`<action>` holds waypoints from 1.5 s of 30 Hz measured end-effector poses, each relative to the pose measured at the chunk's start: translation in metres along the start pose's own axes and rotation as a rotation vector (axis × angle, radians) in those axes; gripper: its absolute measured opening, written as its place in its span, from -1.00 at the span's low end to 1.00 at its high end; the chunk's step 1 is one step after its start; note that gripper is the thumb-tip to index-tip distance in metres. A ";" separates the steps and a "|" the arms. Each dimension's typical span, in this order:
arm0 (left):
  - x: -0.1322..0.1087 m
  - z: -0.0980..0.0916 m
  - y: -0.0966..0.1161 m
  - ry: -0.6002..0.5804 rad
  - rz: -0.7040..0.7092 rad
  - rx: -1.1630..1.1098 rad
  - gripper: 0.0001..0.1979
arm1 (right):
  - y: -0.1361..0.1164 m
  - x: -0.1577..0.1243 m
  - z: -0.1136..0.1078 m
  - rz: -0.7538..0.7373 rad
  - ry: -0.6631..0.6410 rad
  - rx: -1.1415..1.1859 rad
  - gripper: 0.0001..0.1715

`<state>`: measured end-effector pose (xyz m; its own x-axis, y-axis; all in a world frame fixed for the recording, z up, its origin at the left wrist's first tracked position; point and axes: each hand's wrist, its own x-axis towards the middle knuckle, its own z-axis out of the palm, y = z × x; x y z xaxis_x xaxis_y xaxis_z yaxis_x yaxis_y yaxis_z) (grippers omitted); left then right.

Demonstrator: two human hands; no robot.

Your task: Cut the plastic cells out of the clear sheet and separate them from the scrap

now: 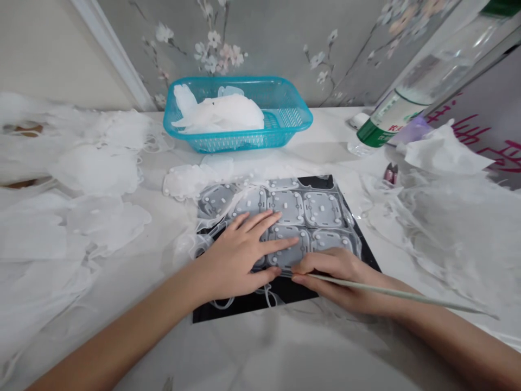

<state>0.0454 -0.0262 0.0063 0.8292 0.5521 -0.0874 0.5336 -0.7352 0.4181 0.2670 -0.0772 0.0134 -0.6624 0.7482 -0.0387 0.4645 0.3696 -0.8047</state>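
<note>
My left hand (240, 255) lies flat with its fingers spread on a grey, translucent molded sheet (288, 209) divided into rounded rectangular cells with small white nubs. That sheet rests on a black mat (260, 298). My right hand (334, 274) grips a long, thin pale stick (391, 291), whose tip is at the sheet's near edge beside my left fingers. A strip of clear film (244, 198) curls across the sheet's far left cells.
A teal plastic basket (244, 142) holding white film stands beyond the mat. Loose white film pieces (97, 168) are heaped on the left, with more (448, 233) on the right. A green-labelled bottle (407, 92) lies at upper right, near a crumpled tissue (443, 155).
</note>
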 end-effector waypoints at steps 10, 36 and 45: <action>-0.002 0.001 -0.001 0.016 0.012 0.002 -0.49 | 0.005 0.002 0.019 -0.200 0.161 -0.285 -0.76; -0.008 -0.012 0.004 0.010 -0.005 0.035 -0.45 | 0.025 0.020 -0.024 0.301 -0.042 0.750 -0.54; -0.012 -0.014 0.006 0.036 -0.049 0.051 -0.39 | 0.029 0.025 -0.007 0.235 0.110 0.872 -0.48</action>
<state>0.0361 -0.0316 0.0224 0.7956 0.6014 -0.0734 0.5822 -0.7254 0.3673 0.2679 -0.0440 -0.0066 -0.5265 0.8162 -0.2380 -0.0587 -0.3142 -0.9476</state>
